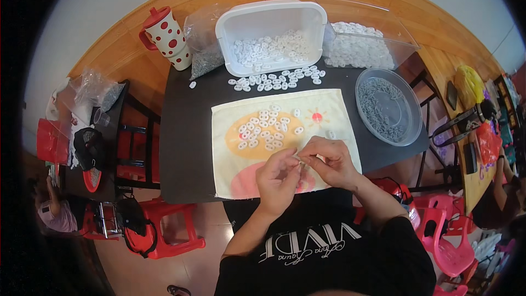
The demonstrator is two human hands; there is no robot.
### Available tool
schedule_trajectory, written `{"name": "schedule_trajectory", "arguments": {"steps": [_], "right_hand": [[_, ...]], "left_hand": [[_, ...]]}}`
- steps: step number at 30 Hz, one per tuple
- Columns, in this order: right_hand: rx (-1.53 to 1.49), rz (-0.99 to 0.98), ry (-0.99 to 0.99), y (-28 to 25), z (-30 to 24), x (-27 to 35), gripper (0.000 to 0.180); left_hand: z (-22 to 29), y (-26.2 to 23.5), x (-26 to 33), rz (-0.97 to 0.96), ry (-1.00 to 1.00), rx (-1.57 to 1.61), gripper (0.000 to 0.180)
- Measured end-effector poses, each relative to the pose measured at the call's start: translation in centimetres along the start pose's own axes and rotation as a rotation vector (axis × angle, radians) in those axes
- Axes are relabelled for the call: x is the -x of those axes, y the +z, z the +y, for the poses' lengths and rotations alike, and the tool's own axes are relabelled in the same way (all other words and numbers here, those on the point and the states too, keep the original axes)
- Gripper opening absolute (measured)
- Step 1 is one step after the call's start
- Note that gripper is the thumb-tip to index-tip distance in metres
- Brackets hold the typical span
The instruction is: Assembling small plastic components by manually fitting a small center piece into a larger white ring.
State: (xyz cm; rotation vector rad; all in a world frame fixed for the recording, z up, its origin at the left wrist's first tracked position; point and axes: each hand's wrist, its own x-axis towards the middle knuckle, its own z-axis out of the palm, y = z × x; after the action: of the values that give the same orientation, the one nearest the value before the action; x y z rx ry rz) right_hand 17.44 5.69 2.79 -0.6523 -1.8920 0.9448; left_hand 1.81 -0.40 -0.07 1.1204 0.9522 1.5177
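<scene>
Above the near edge of a cream towel point(350, 153), my left hand point(278, 178) and my right hand point(331, 163) meet with fingertips pinched together. What they hold between them is too small and covered to make out. Just beyond the hands, several white oval pieces with two holes point(264, 126) lie spread on the towel's orange patch. A single white piece point(330, 134) rests beyond my right hand. To the right stands a round clear tub point(415, 123) of small grey screw-like parts point(381, 107).
At the back of the dark table point(186, 148) a white bin point(224, 49) lies tipped, white pieces spilling out. Beside it are a clear box point(405, 44) of white parts, a bag of grey parts point(205, 57) and a dotted tumbler point(171, 41). Red stools point(170, 230) flank me; other people sit at both sides.
</scene>
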Motion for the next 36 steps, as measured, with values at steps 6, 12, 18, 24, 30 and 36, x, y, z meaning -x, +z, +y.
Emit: {"name": "schedule_trajectory", "arguments": {"steps": [6,12,18,24,30,36], "right_hand": [[-0.004,-0.059,0.098,-0.2,-0.1,0.3,0.014],[-0.107,-0.090,0.214,-1.4,0.6,0.0,0.019],[0.094,-0.206,-0.071,-1.8,-0.4,-1.5,0.026],[0.075,-0.272,-0.002,-1.4,-0.5,-1.3,0.032],[0.128,-0.322,-0.009,-1.5,-0.1,-1.1,0.040],[0.119,-0.317,-0.037,-1.5,0.1,-0.8,0.035]], "left_hand": [[-0.5,-0.4,0.1,-0.021,0.066,-0.063,0.038],[-0.3,-0.9,-0.5,-0.051,0.011,-0.098,0.039],[-0.4,-1.1,-0.4,-0.075,0.035,-0.097,0.040],[-0.2,-0.8,-0.3,-0.075,0.022,-0.046,0.043],[-0.2,-0.8,-0.1,-0.060,-0.049,-0.024,0.046],[-0.2,-0.8,-0.2,-0.053,-0.062,0.016,0.046]]}}
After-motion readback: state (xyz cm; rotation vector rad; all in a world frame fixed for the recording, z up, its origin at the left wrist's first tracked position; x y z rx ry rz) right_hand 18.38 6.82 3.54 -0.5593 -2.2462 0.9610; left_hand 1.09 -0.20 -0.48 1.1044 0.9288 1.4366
